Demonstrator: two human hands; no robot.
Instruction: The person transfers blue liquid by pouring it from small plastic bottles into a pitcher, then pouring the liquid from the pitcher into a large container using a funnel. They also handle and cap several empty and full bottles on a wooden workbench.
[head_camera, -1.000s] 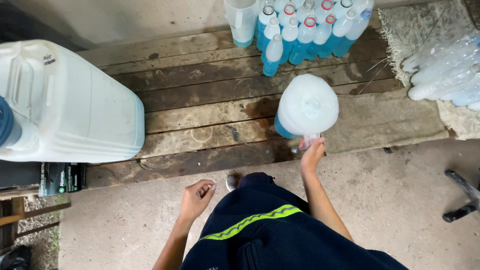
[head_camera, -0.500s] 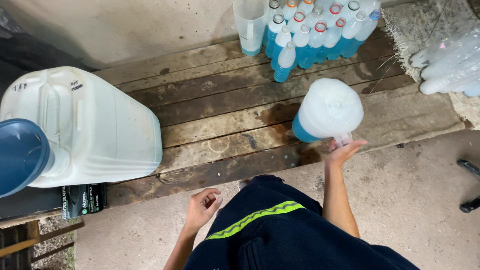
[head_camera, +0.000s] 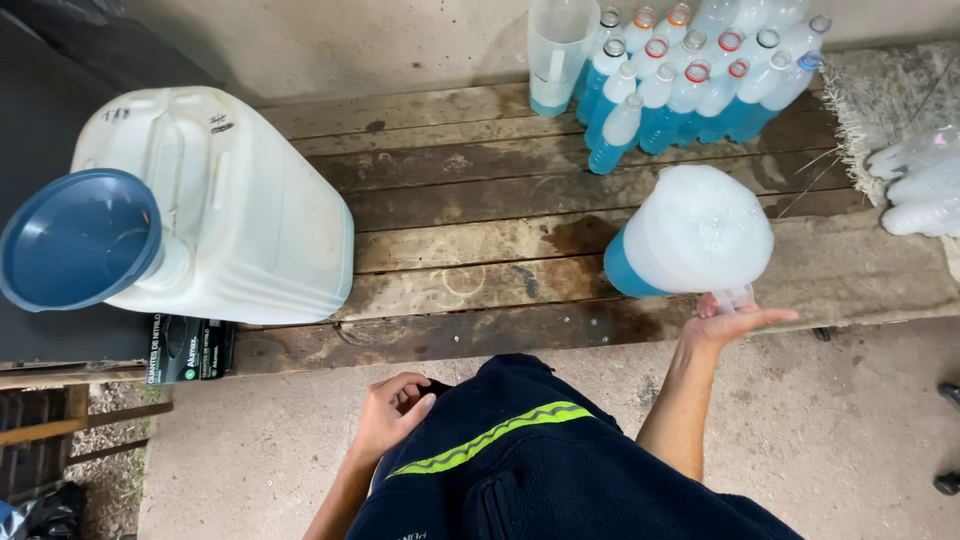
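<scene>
Head view, right hand (head_camera: 735, 322) fingers grasping foamy jug (head_camera: 692, 235) handle, mostly hidden, left hand (head_camera: 392, 412) loosely curled.

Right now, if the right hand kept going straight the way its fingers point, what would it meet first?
The right hand points up at the foamy jug, already at its handle, so the jug comes first. Whether it grips the handle is unclear.

Outdoor bottling spot at a rough yard bench

Weathered plank bench (head_camera: 480, 200) against a bare wall; white jerrycan (head_camera: 240, 210) with blue funnel (head_camera: 75, 240) at its left end, blue-filled bottles (head_camera: 690, 80) at its back right corner.
</scene>
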